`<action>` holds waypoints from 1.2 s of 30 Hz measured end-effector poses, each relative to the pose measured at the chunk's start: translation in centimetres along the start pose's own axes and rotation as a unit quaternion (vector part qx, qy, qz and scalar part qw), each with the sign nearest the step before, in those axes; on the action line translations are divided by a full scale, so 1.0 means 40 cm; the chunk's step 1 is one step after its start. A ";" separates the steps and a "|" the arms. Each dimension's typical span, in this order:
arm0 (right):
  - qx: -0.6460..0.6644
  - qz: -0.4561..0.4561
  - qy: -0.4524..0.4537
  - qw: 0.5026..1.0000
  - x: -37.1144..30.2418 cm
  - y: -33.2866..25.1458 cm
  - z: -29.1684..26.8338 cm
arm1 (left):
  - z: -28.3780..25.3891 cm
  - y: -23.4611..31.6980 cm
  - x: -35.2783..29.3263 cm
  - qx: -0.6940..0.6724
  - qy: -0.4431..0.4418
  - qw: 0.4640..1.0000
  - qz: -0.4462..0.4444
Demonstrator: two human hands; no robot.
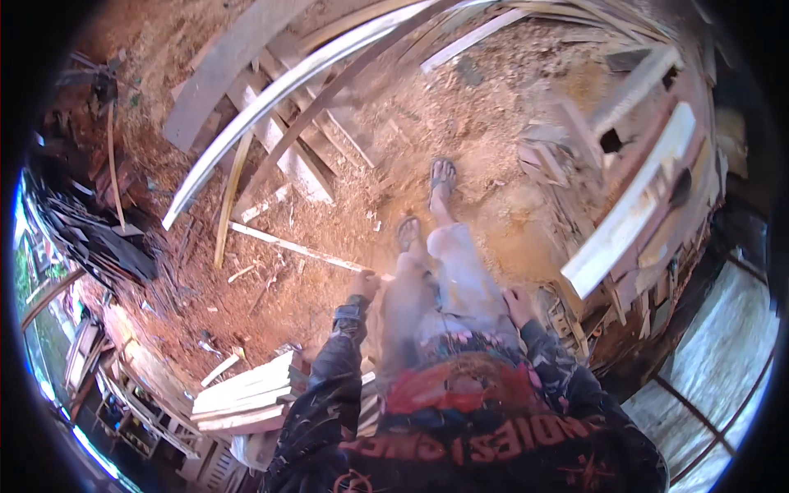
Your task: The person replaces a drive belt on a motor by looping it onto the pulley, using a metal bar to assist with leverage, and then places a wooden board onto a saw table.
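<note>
My left hand [365, 284] hangs beside my left leg with its fingers curled in. A thin pale wooden strip [296, 247] runs across the dirt and passes behind this hand; I cannot tell whether the hand touches it. Whatever the fingers may hold is hidden. Close to my right thigh is my right hand [518, 306], its fingers loosely stretched and nothing visible in them. Both forearms are in dark patterned sleeves. My sandalled feet [441, 174] stand one ahead of the other on the reddish ground.
Long boards [283, 103] lie crossed ahead on the left. A stack of pale planks [251, 396] sits at lower left. More boards [637, 201] are piled on the right, near translucent sheeting [715, 378]. Wood scraps and sawdust litter the ground [386, 148].
</note>
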State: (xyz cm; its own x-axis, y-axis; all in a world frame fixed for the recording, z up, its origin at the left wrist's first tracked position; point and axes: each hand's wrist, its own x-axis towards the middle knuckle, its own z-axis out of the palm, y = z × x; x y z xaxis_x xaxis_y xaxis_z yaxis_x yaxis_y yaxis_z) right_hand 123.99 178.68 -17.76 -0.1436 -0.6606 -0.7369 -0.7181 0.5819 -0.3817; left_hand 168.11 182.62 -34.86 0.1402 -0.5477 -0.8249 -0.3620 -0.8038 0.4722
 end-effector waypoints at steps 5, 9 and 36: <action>0.204 0.212 -0.124 0.948 -0.014 0.149 -0.023 | 0.204 -0.036 0.358 0.180 0.041 0.983 0.002; 0.038 0.182 -0.197 0.963 -0.029 0.243 -0.076 | 0.311 0.041 0.734 0.078 0.041 0.995 -0.055; -0.045 -0.054 -0.244 0.967 0.193 0.013 -0.257 | -0.277 1.173 0.197 0.323 0.023 0.944 -0.065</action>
State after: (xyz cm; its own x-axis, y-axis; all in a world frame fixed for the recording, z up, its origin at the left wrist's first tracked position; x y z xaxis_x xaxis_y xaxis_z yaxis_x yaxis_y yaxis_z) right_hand 115.51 169.00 -17.94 0.2584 -0.4000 -0.8793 -0.7700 0.4644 -0.4375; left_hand 162.45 138.00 -15.75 0.2564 -0.4750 -0.8418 -0.8228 -0.5643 0.0677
